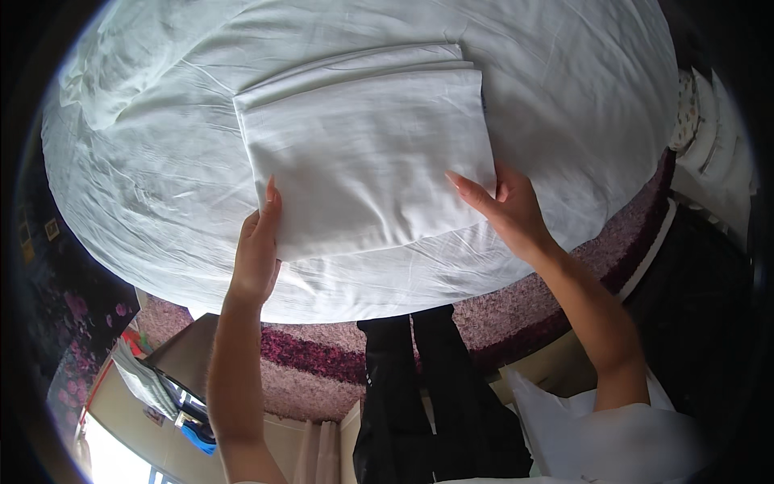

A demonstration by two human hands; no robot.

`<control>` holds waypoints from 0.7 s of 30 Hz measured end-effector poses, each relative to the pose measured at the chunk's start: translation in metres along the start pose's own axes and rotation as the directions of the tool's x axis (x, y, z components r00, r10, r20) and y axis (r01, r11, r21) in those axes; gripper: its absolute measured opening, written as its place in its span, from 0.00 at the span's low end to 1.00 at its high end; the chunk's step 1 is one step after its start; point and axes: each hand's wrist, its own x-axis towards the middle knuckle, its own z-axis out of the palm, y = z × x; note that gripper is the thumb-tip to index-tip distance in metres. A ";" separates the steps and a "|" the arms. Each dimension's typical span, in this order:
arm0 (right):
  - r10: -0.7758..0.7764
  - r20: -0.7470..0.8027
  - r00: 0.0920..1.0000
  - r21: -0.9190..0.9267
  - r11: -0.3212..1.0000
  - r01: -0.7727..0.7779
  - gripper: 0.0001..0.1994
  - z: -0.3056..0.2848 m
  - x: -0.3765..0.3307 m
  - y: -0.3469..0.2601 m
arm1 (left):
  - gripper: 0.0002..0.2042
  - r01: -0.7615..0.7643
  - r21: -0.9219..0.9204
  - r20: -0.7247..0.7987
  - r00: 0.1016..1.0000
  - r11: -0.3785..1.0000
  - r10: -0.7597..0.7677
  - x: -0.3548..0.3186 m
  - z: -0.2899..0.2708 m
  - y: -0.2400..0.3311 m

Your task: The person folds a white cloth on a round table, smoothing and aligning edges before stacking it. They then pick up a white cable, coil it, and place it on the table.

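**Two hands on a folded white cloth on the bed**

The folded white cloth (363,153) lies on the bed (161,202), near the bed's near edge and about in the middle of it. It is folded in layers, and the far layers peek out at the top.

The left hand (258,246) is flat and open, with its fingers straight along the cloth's left side near the lower left corner. It touches the cloth but does not grab it. The right hand (508,210) is open too, with its fingers spread and resting on the lower right corner. It also holds nothing tight.

To do this well, I think both hands should stay flat and press the same on each side, so the cloth stays square. Sliding softly from the middle out to the edges should push the little wrinkles away. It may help to keep the corners lined up, and not to pull the bed sheet under it, because that sheet is loose and has many creases.

The bed is covered with a white sheet, and a bump of white bedding (105,73) sits at the far left corner. Below the bed's near edge is a fluffy purple and pink rug (322,355). Stacked pale things (709,129) stand at the right.
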 end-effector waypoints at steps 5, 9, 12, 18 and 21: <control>-0.080 -0.188 0.979 -0.115 0.992 0.058 0.13 -0.001 -0.004 0.009 | 0.19 -0.178 0.317 -0.285 0.919 0.932 0.272 -0.017 0.023 -0.006; -0.449 -0.314 0.837 -0.281 0.886 0.369 0.11 0.016 0.000 0.004 | 0.19 -0.445 0.377 -0.409 0.707 0.813 0.576 -0.011 0.042 -0.007; -0.356 -0.324 0.876 -0.476 0.862 0.175 0.10 0.022 0.013 0.012 | 0.19 -0.199 0.314 -0.455 0.827 0.928 0.331 0.002 0.040 -0.006; -0.337 -0.310 0.889 -0.554 0.824 0.119 0.08 0.023 0.011 0.011 | 0.19 -0.222 0.552 -0.520 0.662 0.804 0.540 0.002 0.045 -0.011; -0.332 -0.311 0.890 -0.584 0.806 0.097 0.10 0.023 0.016 0.012 | 0.19 -0.134 0.593 -0.525 0.683 0.794 0.507 0.007 0.046 -0.013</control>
